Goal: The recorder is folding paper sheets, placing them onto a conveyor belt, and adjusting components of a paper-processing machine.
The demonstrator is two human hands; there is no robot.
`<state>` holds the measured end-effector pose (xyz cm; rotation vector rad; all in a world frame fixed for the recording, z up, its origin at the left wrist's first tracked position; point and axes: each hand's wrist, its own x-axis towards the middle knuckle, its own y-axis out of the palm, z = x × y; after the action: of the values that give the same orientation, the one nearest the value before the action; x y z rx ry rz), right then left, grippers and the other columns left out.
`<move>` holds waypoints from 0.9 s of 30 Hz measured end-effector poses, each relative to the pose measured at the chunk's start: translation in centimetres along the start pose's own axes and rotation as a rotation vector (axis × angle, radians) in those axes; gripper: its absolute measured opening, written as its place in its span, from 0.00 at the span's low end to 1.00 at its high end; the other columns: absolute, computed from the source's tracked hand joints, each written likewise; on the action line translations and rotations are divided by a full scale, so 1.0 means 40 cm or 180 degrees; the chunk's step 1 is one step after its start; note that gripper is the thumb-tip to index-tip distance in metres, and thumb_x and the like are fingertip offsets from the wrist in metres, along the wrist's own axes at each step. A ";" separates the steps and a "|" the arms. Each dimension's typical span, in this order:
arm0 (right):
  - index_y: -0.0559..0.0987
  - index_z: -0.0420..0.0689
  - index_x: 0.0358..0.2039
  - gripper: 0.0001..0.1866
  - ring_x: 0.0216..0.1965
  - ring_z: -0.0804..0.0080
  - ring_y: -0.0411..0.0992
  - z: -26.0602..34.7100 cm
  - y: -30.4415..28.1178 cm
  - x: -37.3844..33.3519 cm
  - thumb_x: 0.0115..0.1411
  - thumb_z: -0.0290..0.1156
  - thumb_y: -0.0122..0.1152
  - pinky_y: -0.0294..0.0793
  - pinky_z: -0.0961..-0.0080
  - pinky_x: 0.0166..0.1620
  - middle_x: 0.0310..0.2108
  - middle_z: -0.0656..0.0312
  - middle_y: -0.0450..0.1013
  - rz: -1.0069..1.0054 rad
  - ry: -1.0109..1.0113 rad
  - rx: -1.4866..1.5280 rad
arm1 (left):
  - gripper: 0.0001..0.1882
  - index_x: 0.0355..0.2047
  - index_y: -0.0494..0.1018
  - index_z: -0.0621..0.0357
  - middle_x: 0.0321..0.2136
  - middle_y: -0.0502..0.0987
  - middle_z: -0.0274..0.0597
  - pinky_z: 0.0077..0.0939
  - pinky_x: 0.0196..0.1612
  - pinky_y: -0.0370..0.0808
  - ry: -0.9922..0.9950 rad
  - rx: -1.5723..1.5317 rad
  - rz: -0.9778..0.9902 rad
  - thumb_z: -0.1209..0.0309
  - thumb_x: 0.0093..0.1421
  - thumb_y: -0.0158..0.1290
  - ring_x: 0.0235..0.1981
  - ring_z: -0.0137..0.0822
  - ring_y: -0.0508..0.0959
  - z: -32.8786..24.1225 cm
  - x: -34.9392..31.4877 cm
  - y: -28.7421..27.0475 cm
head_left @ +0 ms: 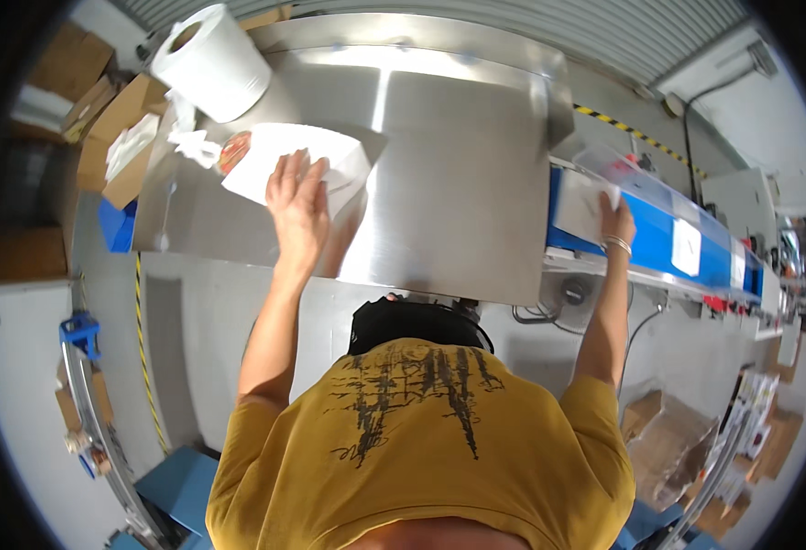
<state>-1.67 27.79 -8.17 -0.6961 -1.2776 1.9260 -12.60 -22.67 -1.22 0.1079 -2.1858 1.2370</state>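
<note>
My left hand point(297, 197) rests on a white sheet-like packet point(265, 151) at the left of the steel table point(458, 165). Its fingers lie slightly apart across the top of the packet. A round reddish thing point(235, 152) shows at the packet's left edge; its kind I cannot make out. Far to the right, my right hand point(616, 222) pinches the edge of a flat white packet point(579, 203) at the near end of a blue conveyor belt point(646, 215). The thumb and part of the fingers are hard to see there.
A big white paper roll point(210, 64) stands at the table's back left, a crumpled white strip point(192, 137) beside it. Cardboard boxes point(114, 133) and a blue bin point(117, 225) are at the left. More white packets point(687, 246) lie along the belt under a clear cover point(632, 174).
</note>
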 end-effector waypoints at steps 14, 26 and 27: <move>0.68 0.46 0.51 0.26 0.56 0.62 0.60 0.683 0.211 -0.351 0.51 0.32 0.65 0.66 0.70 0.53 0.53 0.56 0.64 0.1886 -0.4001 0.1971 | 0.17 0.42 0.75 0.51 0.58 0.60 0.53 0.52 0.62 0.46 0.0199 -0.0281 0.0396 0.75 0.50 0.56 0.62 0.55 0.53 -0.033 0.019 -0.025; 0.77 0.47 0.42 0.17 0.32 0.69 0.65 -0.160 0.278 0.135 0.63 0.45 0.50 0.67 0.74 0.39 0.27 0.61 0.69 -0.0278 -0.0862 0.0493 | 0.18 0.45 0.74 0.52 0.52 0.68 0.48 0.48 0.59 0.56 0.0105 0.0096 0.0060 0.79 0.53 0.52 0.57 0.52 0.62 0.022 0.039 0.008; 0.76 0.44 0.42 0.22 0.35 0.67 0.69 0.051 0.072 -0.001 0.60 0.50 0.52 0.69 0.72 0.41 0.33 0.54 0.72 0.0140 -0.0108 0.0543 | 0.18 0.44 0.75 0.53 0.52 0.68 0.48 0.48 0.59 0.57 -0.0048 0.0275 0.0027 0.80 0.52 0.52 0.57 0.53 0.62 0.044 0.007 -0.015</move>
<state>-3.96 25.91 -10.09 -0.6115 -1.1102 2.0624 -13.44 -24.35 -1.29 0.1437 -2.1478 1.3397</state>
